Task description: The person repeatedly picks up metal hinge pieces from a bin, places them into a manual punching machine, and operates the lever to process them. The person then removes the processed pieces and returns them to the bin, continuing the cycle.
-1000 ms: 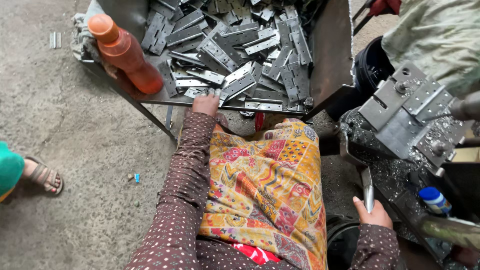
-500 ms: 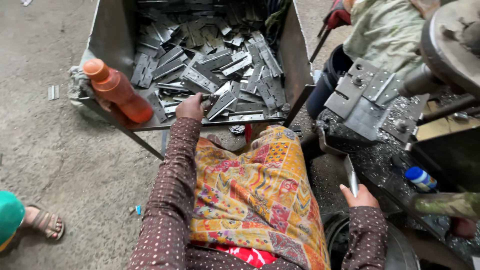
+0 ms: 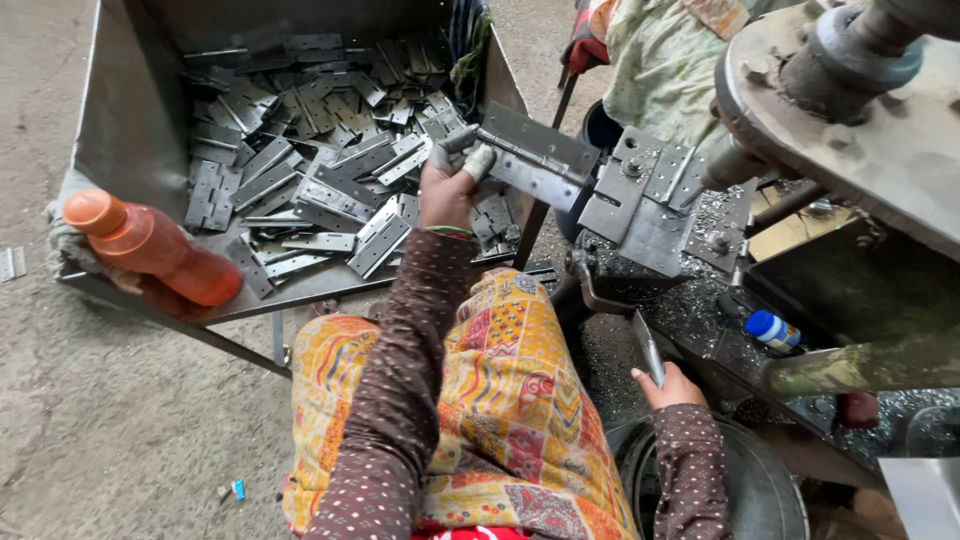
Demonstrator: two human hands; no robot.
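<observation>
Hinge now lifted from tray, left hand gripping

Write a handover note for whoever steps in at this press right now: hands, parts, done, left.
Left hand: gripping one metal hinge, lifted above the bin's edge, near the press fixture.
Right hand: on the lever handle, low beside the machine.
Hinge pile: loose in the metal bin; orange bottle on its corner.
Done: one hinge picked.
Left: hinge not yet on the fixture.
</observation>
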